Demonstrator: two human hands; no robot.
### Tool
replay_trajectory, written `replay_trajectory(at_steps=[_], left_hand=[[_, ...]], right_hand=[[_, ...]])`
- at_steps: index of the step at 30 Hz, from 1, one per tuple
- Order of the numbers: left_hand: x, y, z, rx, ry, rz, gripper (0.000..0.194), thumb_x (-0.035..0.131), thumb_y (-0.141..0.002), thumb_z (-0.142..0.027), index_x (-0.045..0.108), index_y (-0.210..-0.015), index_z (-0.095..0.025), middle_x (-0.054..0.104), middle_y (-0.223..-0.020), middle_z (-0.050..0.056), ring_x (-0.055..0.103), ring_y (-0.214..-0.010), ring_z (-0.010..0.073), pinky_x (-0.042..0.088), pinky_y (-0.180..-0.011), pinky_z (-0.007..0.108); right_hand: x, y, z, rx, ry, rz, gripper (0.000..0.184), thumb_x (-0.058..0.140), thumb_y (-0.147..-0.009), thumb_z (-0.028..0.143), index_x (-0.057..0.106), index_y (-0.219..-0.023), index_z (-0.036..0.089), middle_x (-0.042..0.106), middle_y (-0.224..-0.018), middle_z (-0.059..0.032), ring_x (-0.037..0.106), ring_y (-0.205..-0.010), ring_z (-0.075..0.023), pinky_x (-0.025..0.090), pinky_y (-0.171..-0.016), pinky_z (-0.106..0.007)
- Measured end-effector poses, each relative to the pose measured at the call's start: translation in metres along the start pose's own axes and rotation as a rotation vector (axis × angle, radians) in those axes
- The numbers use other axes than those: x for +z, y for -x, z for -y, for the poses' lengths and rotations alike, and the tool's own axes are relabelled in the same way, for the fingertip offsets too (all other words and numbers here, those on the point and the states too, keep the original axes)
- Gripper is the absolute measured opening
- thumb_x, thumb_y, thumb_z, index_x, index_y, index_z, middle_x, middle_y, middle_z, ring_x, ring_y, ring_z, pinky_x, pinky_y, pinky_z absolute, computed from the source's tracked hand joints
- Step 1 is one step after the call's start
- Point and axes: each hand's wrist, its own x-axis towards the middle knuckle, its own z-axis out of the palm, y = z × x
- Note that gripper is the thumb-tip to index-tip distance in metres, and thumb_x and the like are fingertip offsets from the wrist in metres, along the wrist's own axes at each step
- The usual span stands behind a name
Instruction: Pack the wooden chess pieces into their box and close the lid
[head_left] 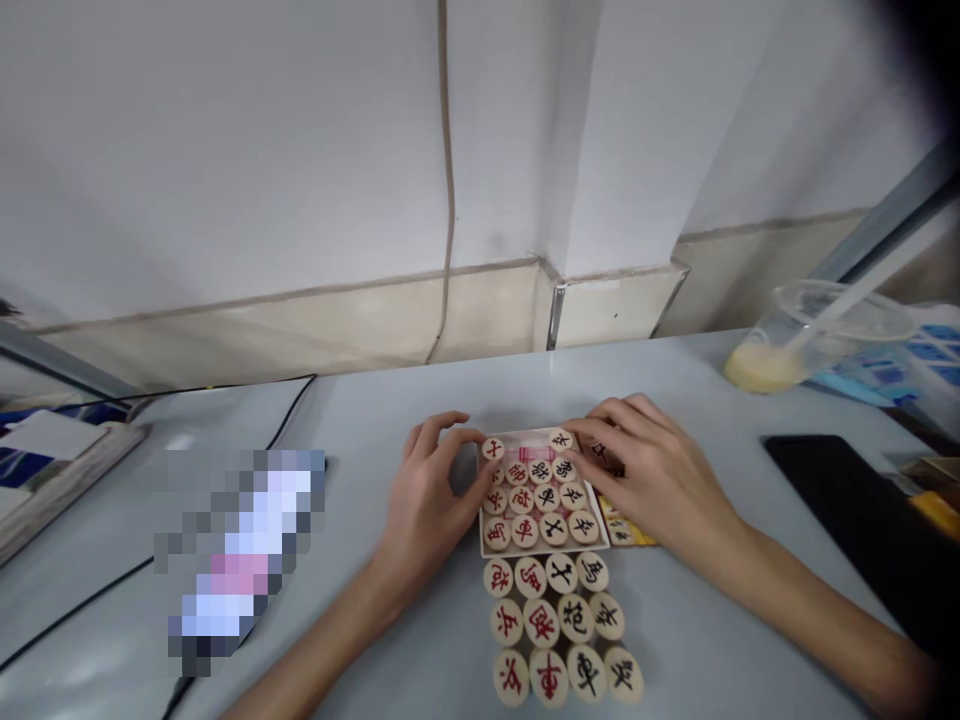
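A shallow white box (546, 551) lies on the table with rows of round wooden Chinese chess pieces inside, red-marked on the left and black-marked on the right. At its far left corner my left hand (435, 492) pinches a red-marked chess piece (493, 448) between thumb and finger. Over the far right corner, my right hand (654, 472) has its fingers closed on a black-marked chess piece (560, 439). Part of the box's pink-patterned bottom shows between these two pieces. Three rows of loose chess pieces (549, 678) stand on the table at the near side of the box.
A yellow printed card or lid (628, 532) lies partly under my right hand. To the right are a black flat object (832, 520) and a plastic cup (765, 362) with yellowish liquid. A pixelated device (244, 560) and a black cable (82, 607) lie on the left.
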Motion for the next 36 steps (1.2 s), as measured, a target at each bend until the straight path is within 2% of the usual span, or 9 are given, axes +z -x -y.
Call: replay_trajectory(at_steps=[5,8,12,18,27,30,33,36], left_hand=[[0.000,0.000,-0.001,-0.015,0.022,0.004,0.021,0.065,-0.095,-0.027,0.064,-0.116,-0.024,0.056,-0.131,0.010,0.055,-0.122,0.0279,0.049,-0.102,0.050],[-0.001,0.003,-0.002,0.004,0.063,0.017,0.020,0.061,-0.097,-0.024,0.063,-0.117,-0.024,0.054,-0.134,0.010,0.054,-0.125,0.0271,0.049,-0.103,0.050],[-0.001,0.005,-0.001,0.050,0.052,0.043,0.014,0.057,-0.099,-0.022,0.065,-0.110,-0.024,0.055,-0.134,0.009,0.054,-0.124,0.0271,0.051,-0.098,0.047],[-0.002,0.004,-0.001,0.031,0.105,0.022,0.008,0.056,-0.099,-0.021,0.064,-0.101,-0.021,0.058,-0.129,0.010,0.057,-0.120,0.0250,0.051,-0.098,0.045],[-0.003,0.006,-0.002,0.210,0.031,0.038,0.015,0.056,-0.098,-0.016,0.068,-0.106,-0.021,0.063,-0.123,0.009,0.058,-0.114,0.0242,0.052,-0.093,0.043],[-0.005,0.005,-0.003,0.189,0.028,0.037,0.013,0.056,-0.098,-0.017,0.067,-0.104,-0.021,0.063,-0.123,0.009,0.057,-0.115,0.0241,0.051,-0.095,0.043],[-0.006,0.004,-0.004,0.171,0.022,0.038,0.018,0.055,-0.099,-0.019,0.065,-0.113,-0.023,0.062,-0.125,0.008,0.057,-0.117,0.0240,0.050,-0.097,0.043],[-0.005,0.005,-0.002,0.088,-0.011,0.029,0.022,0.056,-0.098,-0.022,0.062,-0.119,-0.024,0.063,-0.123,0.007,0.057,-0.115,0.0244,0.049,-0.096,0.043]], right_hand=[[0.000,-0.001,0.005,-0.016,0.043,-0.008,0.021,0.058,-0.098,0.026,0.070,-0.114,0.021,0.067,-0.097,-0.0062,0.056,-0.092,-0.0217,0.048,-0.075,-0.036],[-0.002,0.000,0.006,-0.017,-0.010,0.001,0.021,0.057,-0.098,0.024,0.070,-0.114,0.021,0.067,-0.099,-0.0057,0.055,-0.092,-0.0205,0.048,-0.079,-0.036],[-0.006,0.001,0.009,-0.028,-0.088,-0.033,0.021,0.057,-0.098,0.022,0.070,-0.114,0.021,0.068,-0.101,-0.0055,0.057,-0.094,-0.0202,0.050,-0.081,-0.036],[-0.006,0.003,0.015,-0.084,-0.068,-0.043,0.019,0.057,-0.097,0.019,0.071,-0.109,0.022,0.070,-0.101,-0.0039,0.058,-0.095,-0.0194,0.049,-0.082,-0.035],[-0.006,0.003,0.017,-0.094,-0.094,-0.052,0.017,0.057,-0.097,0.017,0.071,-0.107,0.020,0.071,-0.099,-0.0031,0.059,-0.095,-0.0189,0.049,-0.083,-0.035],[-0.005,0.004,0.016,-0.107,-0.089,-0.059,0.016,0.057,-0.097,0.017,0.071,-0.106,0.020,0.071,-0.101,-0.0037,0.059,-0.097,-0.0195,0.049,-0.085,-0.036],[-0.006,0.004,0.017,-0.101,-0.085,-0.064,0.016,0.058,-0.097,0.017,0.070,-0.107,0.020,0.071,-0.102,-0.0033,0.059,-0.098,-0.0194,0.048,-0.086,-0.036],[-0.007,0.004,0.018,-0.092,-0.088,-0.065,0.016,0.058,-0.097,0.018,0.070,-0.108,0.021,0.071,-0.102,-0.0025,0.060,-0.098,-0.0190,0.048,-0.085,-0.036]])
